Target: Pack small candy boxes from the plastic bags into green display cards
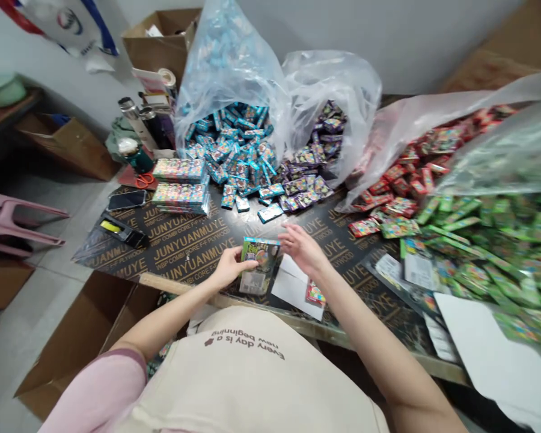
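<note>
My left hand [234, 264] is closed on the left edge of a dark printed packet [258, 267] with a light blue top edge, its thumb lying across the front. The packet stands tilted at the table's front edge. At the packet's upper right corner is my right hand [300, 248], its fingers loosely bent and apart; whether they touch the packet I cannot make out. Beneath my right forearm lie a white sheet [295, 282] and a small red packet [314, 293], partly covered by the arm.
Plastic bags spill blue packs [238, 150], purple packs [304, 180], red packs [401, 180] and green packs [491, 240] over the table [184, 240]. Stacked packs [180, 183], a phone [127, 200] and a tape dispenser [121, 230] are at left. An open carton [76, 349] stands below.
</note>
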`<state>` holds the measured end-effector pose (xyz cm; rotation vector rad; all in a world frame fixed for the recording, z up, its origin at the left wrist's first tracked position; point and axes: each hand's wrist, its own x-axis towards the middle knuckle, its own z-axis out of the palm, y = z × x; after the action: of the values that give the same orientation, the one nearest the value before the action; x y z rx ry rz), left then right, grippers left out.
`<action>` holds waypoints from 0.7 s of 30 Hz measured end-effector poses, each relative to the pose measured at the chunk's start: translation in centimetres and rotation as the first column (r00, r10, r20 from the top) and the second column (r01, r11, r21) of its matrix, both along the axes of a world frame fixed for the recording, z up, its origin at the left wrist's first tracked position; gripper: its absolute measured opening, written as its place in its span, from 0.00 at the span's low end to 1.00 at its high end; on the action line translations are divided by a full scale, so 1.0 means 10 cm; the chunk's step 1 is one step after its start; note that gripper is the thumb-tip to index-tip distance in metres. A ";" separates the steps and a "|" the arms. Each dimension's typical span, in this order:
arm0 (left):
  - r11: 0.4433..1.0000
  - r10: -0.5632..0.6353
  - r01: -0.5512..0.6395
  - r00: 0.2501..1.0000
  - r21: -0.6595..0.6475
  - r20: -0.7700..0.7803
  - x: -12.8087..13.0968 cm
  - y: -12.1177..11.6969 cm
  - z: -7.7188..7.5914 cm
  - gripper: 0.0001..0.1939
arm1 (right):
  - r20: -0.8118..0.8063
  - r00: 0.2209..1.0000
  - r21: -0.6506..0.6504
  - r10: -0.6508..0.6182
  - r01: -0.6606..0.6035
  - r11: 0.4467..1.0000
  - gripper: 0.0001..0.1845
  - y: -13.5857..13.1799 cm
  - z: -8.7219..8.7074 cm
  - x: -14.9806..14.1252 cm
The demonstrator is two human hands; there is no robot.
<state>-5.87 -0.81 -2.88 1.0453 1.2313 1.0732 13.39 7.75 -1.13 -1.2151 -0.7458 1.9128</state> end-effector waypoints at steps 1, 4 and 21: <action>0.995 0.051 -0.045 0.996 0.085 -0.074 -0.13 0.04 0.07 0.19 | 0.001 0.999 0.016 -0.035 0.035 0.999 0.21 0.04 -0.02 0.06; 0.886 0.326 -0.135 0.862 0.445 -0.388 -0.65 0.28 0.31 0.15 | 0.032 0.994 0.081 -0.104 0.101 0.992 0.22 0.09 -0.10 0.22; 0.780 0.533 0.198 0.284 0.593 -0.797 -1.85 0.88 -0.17 0.37 | 0.959 0.063 0.271 -0.275 -0.478 0.835 0.19 -0.06 -0.48 1.33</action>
<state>-24.36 8.04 -4.55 2.3611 2.0781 1.0045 26.68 7.13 -5.94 -2.0451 -2.0060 0.3718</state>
